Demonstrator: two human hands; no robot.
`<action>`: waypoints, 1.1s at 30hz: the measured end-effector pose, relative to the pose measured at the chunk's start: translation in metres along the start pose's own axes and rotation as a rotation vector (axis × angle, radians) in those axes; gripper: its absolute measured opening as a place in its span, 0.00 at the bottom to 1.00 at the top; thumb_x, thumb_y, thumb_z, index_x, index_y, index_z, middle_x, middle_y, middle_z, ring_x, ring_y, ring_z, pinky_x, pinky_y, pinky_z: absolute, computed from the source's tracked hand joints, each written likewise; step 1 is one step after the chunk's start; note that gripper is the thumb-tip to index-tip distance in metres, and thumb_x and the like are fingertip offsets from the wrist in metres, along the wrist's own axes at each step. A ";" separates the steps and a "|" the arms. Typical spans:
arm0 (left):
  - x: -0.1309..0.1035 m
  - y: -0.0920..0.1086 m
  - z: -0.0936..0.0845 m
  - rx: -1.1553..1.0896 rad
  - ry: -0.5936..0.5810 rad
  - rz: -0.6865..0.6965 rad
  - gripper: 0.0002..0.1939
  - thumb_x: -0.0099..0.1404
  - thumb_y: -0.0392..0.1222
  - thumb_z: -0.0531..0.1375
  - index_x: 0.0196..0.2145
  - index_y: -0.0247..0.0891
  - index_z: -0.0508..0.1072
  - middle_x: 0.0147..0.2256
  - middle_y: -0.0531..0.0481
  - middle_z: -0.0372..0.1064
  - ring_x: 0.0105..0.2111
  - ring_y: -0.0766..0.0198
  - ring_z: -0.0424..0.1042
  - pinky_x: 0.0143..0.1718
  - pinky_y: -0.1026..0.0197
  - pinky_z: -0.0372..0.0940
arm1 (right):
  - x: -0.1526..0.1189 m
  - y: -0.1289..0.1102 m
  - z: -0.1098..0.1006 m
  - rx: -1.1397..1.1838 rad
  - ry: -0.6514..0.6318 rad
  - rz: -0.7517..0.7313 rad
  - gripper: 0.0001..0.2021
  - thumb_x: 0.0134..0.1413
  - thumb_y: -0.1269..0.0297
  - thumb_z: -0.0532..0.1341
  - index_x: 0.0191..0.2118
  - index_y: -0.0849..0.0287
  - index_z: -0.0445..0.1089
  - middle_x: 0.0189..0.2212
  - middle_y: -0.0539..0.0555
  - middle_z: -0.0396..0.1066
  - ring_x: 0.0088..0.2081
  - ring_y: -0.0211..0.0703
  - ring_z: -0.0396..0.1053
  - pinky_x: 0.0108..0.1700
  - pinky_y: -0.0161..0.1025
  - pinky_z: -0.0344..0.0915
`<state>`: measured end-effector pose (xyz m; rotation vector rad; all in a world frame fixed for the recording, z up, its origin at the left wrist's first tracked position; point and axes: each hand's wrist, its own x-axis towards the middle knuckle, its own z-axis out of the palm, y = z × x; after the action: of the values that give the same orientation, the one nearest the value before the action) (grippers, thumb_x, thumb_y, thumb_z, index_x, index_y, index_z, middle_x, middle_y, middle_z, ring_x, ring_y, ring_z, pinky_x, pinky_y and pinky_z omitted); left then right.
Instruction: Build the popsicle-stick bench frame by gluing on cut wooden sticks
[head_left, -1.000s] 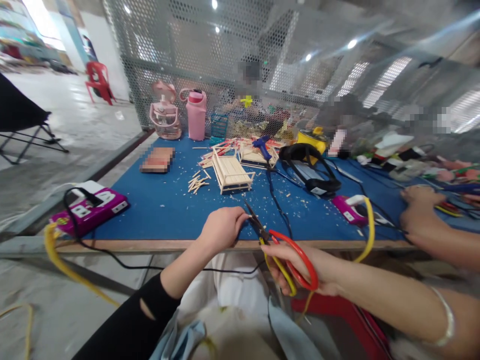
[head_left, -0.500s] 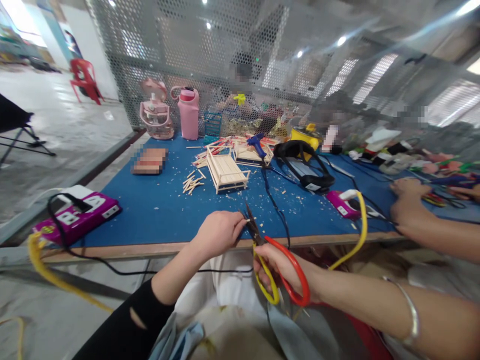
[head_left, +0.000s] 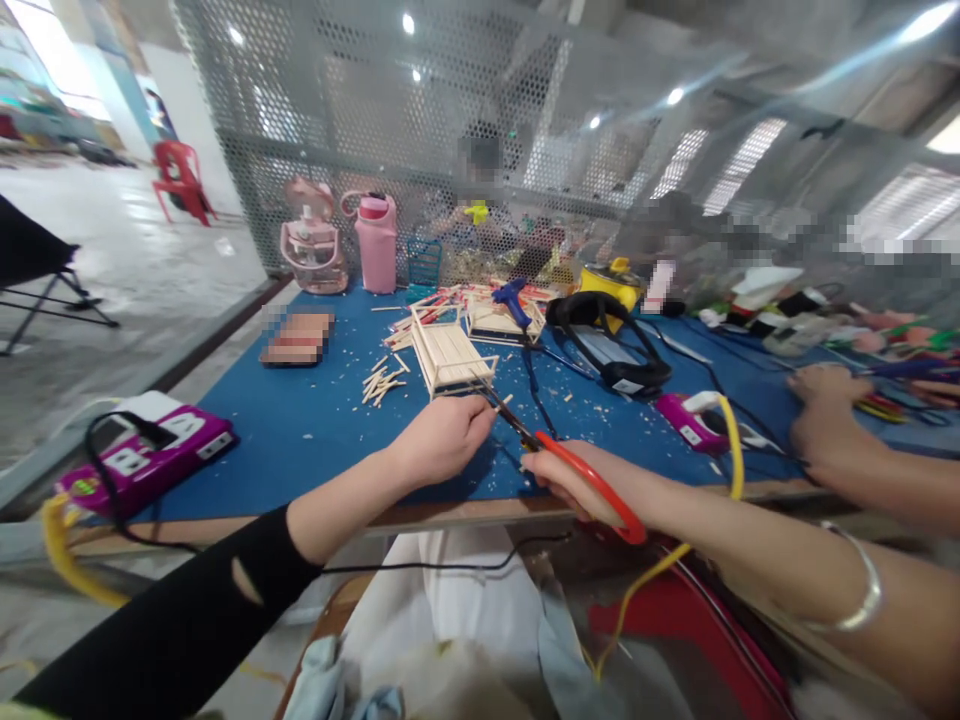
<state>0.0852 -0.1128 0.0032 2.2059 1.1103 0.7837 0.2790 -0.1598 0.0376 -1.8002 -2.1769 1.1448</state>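
"Both hands have shifted forward over the table since the last shot; the left hand (head_left: 439, 437) and right hand (head_left: 581, 482) are now nearer the small bed-shaped model of pale wooden sticks (head_left: 450, 355); it's standing on the blue tabletop (head_left: 300, 455)."

"Cool; what are they holding?"

"Right one's wrapped round the red-and-yellow-handled metal scissors (head_left: 577, 460); yellow loop is mostly hidden now; left one's pinching a short pale wooden stick (head_left: 504, 403), just the end poking out next to the blades; can't tell if those are parted or together."

"Blades touching the model?"

"Can't tell; they overlap its front edge from this angle; loose heap of short pale sticks (head_left: 382, 384) lies just left of it; blue plastic glue gun (head_left: 513, 298) sits behind it, to the right."
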 end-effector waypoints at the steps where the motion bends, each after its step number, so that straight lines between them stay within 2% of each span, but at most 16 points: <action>1: 0.005 -0.001 0.003 -0.031 0.022 -0.004 0.18 0.68 0.45 0.48 0.25 0.38 0.68 0.22 0.51 0.68 0.22 0.65 0.63 0.26 0.63 0.55 | 0.003 0.000 -0.006 -0.109 0.039 -0.044 0.20 0.58 0.51 0.49 0.21 0.58 0.55 0.17 0.47 0.57 0.22 0.35 0.55 0.26 0.35 0.50; 4: 0.019 -0.008 0.015 -0.128 0.049 -0.073 0.17 0.66 0.43 0.49 0.24 0.37 0.70 0.24 0.50 0.71 0.25 0.64 0.67 0.29 0.63 0.58 | 0.015 0.002 -0.017 -0.333 0.099 -0.024 0.19 0.57 0.49 0.50 0.24 0.58 0.60 0.23 0.52 0.67 0.27 0.40 0.62 0.29 0.37 0.52; 7: 0.030 -0.020 0.023 -0.159 0.048 -0.156 0.17 0.66 0.40 0.49 0.23 0.37 0.71 0.24 0.49 0.73 0.25 0.63 0.68 0.30 0.63 0.60 | 0.032 0.005 -0.025 -0.396 0.104 0.059 0.20 0.55 0.45 0.53 0.30 0.59 0.66 0.32 0.59 0.74 0.33 0.49 0.69 0.32 0.38 0.56; 9: 0.034 -0.030 0.022 -0.129 0.074 -0.159 0.16 0.65 0.39 0.49 0.24 0.37 0.71 0.25 0.49 0.73 0.26 0.63 0.69 0.31 0.63 0.60 | 0.042 0.007 -0.031 -0.403 0.091 0.030 0.21 0.54 0.43 0.53 0.33 0.59 0.68 0.36 0.61 0.74 0.36 0.51 0.70 0.34 0.39 0.58; 13: 0.042 -0.050 0.009 -0.055 0.119 -0.148 0.17 0.65 0.44 0.50 0.23 0.37 0.71 0.24 0.49 0.72 0.25 0.62 0.68 0.30 0.63 0.58 | 0.051 0.018 -0.048 -0.371 0.051 -0.059 0.22 0.56 0.43 0.51 0.31 0.58 0.66 0.33 0.58 0.74 0.33 0.49 0.69 0.33 0.39 0.57; 17: 0.053 -0.062 0.001 -0.018 0.170 -0.134 0.18 0.66 0.46 0.50 0.23 0.37 0.71 0.22 0.50 0.69 0.24 0.62 0.66 0.29 0.64 0.56 | 0.044 0.033 -0.059 -0.332 0.106 -0.112 0.21 0.56 0.43 0.51 0.28 0.57 0.63 0.28 0.53 0.71 0.30 0.45 0.66 0.33 0.38 0.56; 20: 0.060 -0.062 0.003 -0.032 0.194 -0.128 0.18 0.66 0.46 0.50 0.24 0.37 0.71 0.23 0.50 0.70 0.25 0.63 0.66 0.30 0.64 0.56 | 0.041 0.041 -0.058 -0.268 0.149 -0.144 0.20 0.57 0.45 0.50 0.28 0.57 0.62 0.26 0.52 0.70 0.28 0.43 0.65 0.32 0.38 0.56; 23: 0.054 -0.056 0.008 -0.083 0.209 -0.152 0.19 0.66 0.49 0.49 0.25 0.36 0.72 0.24 0.50 0.70 0.26 0.63 0.65 0.30 0.64 0.56 | 0.046 0.043 -0.053 -0.221 0.186 -0.135 0.18 0.58 0.49 0.52 0.28 0.58 0.63 0.25 0.52 0.70 0.27 0.42 0.65 0.30 0.36 0.55; 27: 0.032 -0.045 0.018 -0.453 0.143 -0.332 0.20 0.64 0.55 0.51 0.34 0.36 0.72 0.24 0.52 0.69 0.20 0.68 0.60 0.23 0.65 0.54 | 0.054 0.042 -0.045 -0.255 0.261 -0.184 0.12 0.56 0.55 0.54 0.30 0.58 0.65 0.30 0.56 0.73 0.30 0.45 0.68 0.31 0.36 0.56; 29: 0.025 -0.040 0.023 -0.587 0.123 -0.388 0.21 0.62 0.57 0.53 0.36 0.35 0.72 0.22 0.54 0.67 0.18 0.70 0.57 0.21 0.66 0.52 | 0.055 0.037 -0.043 -0.299 0.222 -0.158 0.12 0.54 0.54 0.56 0.30 0.58 0.66 0.31 0.57 0.74 0.31 0.46 0.69 0.31 0.37 0.56; 33: 0.026 -0.036 0.027 -0.690 0.148 -0.399 0.21 0.59 0.58 0.56 0.33 0.35 0.70 0.22 0.54 0.66 0.18 0.71 0.57 0.20 0.67 0.52 | 0.052 0.025 -0.044 -0.347 0.104 -0.129 0.12 0.54 0.54 0.55 0.31 0.58 0.66 0.33 0.58 0.74 0.32 0.49 0.71 0.32 0.38 0.57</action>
<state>0.0984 -0.0786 -0.0335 1.3262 1.0881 0.9748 0.3062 -0.0922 0.0350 -1.7568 -2.5063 0.6630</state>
